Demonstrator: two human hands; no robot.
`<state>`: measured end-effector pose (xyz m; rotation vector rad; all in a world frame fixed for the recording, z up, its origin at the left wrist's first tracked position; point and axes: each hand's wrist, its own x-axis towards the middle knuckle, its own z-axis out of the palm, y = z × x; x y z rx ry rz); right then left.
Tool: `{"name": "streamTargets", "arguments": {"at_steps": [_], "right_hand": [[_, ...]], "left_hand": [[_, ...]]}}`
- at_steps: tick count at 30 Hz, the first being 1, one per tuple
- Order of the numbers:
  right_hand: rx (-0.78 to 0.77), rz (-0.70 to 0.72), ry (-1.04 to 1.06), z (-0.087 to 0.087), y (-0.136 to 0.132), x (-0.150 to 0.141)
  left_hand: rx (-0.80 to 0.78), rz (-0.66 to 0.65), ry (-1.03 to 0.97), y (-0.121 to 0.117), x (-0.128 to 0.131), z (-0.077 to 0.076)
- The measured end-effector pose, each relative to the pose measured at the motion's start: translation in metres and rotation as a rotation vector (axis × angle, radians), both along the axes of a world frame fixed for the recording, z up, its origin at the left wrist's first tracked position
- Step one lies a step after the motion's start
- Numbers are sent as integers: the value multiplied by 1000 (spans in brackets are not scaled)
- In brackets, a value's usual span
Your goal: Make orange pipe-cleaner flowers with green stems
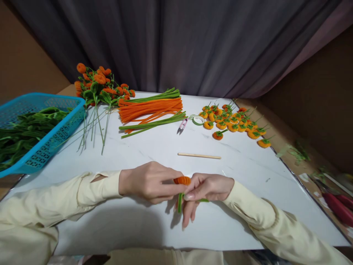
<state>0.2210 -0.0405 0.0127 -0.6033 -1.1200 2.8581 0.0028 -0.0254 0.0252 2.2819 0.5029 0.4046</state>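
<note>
Over the white table [143, 151], close together, the left hand [151, 182] pinched an orange flower [182, 180] and the right hand [207, 187] gripped a green strip [179, 203] just below it. A wooden stick [199, 156] lay beyond them.

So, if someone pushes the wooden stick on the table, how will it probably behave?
The wooden stick looks slim and straight, so it is probably light and stiff. Its sides seem rounded, so a sideways push may roll it across the smooth-looking tabletop.
</note>
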Motion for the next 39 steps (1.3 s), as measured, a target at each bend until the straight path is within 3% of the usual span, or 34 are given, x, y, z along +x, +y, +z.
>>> {"name": "streamTargets", "arguments": {"at_steps": [4, 9, 15, 18, 22, 29, 39], "right_hand": [[71, -91, 9, 0, -3, -4], [372, -235, -150, 8, 2, 0], [806, -300, -461, 15, 0, 5], [962, -272, -478, 13, 7, 6], [778, -201, -328, 3, 31, 7], [554, -36, -147, -15, 63, 2], [706, 53, -85, -23, 67, 11]], "left_hand": [[-22, 65, 16, -1, -1, -1], [-44, 215, -94, 1, 8, -4], [-640, 338, -131, 14, 16, -9], [-863, 375, -149, 24, 16, -8], [-1013, 408, -187, 44, 12, -8], [-1131, 275, -133, 71, 7, -13], [-1101, 278, -114, 70, 11, -18]]}}
